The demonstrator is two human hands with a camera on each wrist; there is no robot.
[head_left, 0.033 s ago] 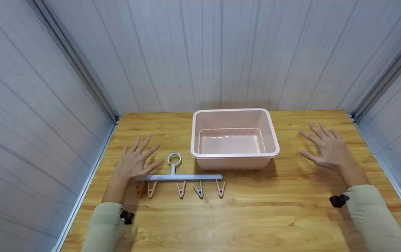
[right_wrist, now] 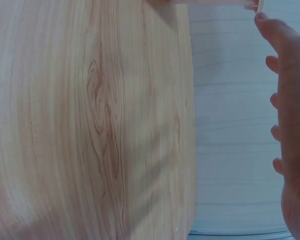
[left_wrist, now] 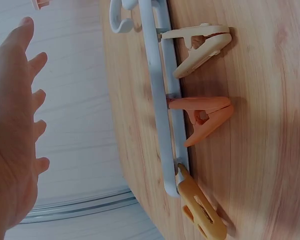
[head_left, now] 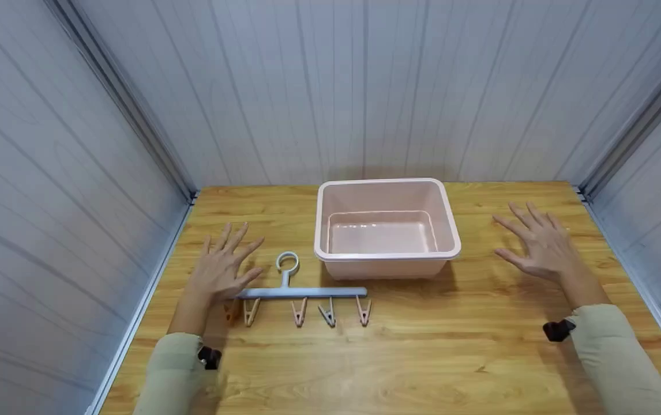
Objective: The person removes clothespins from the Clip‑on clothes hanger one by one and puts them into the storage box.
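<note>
peg hanger (head_left: 301, 292) — five clips, one basin (head_left: 387, 227) — lies beside both hands, spread flat, holding nothing.

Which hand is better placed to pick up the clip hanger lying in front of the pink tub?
Probably the left. The left hand hovers open over the end of the clip hanger, while the right hand is open on the far side of the pink tub, well away from it.

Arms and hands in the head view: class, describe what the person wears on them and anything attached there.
Both hands, left hand and right hand, are bare, with no gloves or rings visible. Each arm wears a pale beige long sleeve. A small black device sits at each wrist, at the cuff.
</note>
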